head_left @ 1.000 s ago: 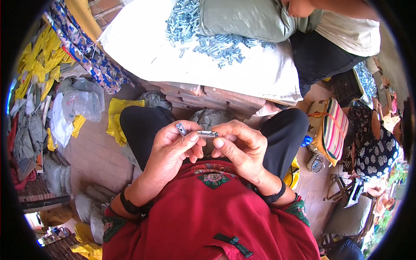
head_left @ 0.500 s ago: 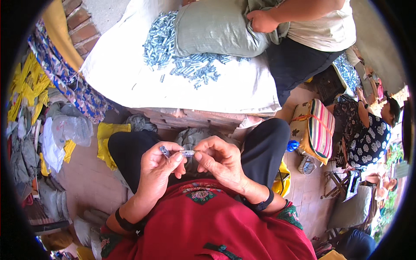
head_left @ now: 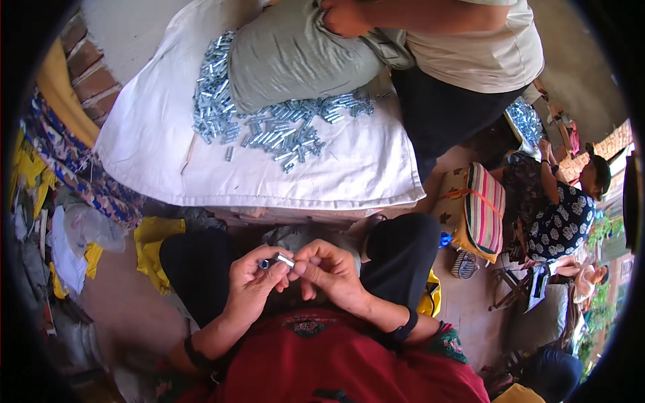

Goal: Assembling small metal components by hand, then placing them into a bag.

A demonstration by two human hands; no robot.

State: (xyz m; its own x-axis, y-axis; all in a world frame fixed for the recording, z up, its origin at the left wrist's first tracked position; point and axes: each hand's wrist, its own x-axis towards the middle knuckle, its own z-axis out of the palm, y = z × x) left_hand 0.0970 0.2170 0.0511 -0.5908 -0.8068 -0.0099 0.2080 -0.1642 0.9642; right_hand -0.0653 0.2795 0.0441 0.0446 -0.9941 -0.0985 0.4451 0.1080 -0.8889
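My left hand (head_left: 250, 282) is closed, with a small shiny metal sleeve (head_left: 285, 260) between thumb and forefinger. The round end of a second metal piece (head_left: 264, 264) shows between the fingers of that hand. My right hand (head_left: 329, 272) pinches at the sleeve's right end with thumb and forefinger; its tip is partly covered there. Both hands are in front of my lap, below the near edge of a table covered with a white cloth (head_left: 269, 191). On the cloth lies a heap of similar metal pieces (head_left: 285, 138).
Across the table, a person's hand (head_left: 346, 17) grips a full grey-green sack (head_left: 302, 60) lying against the heap. At right are a striped cushion (head_left: 484, 208), a small basket (head_left: 464, 264) and another seated person (head_left: 561, 215). Yellow cloth (head_left: 154, 248) and plastic bags (head_left: 94, 228) lie at left.
The view has shifted, with the table lower in it. The sleeve between my fingers now tilts down to the right. The sack is more slanted, and the other person's hand has moved left with it.
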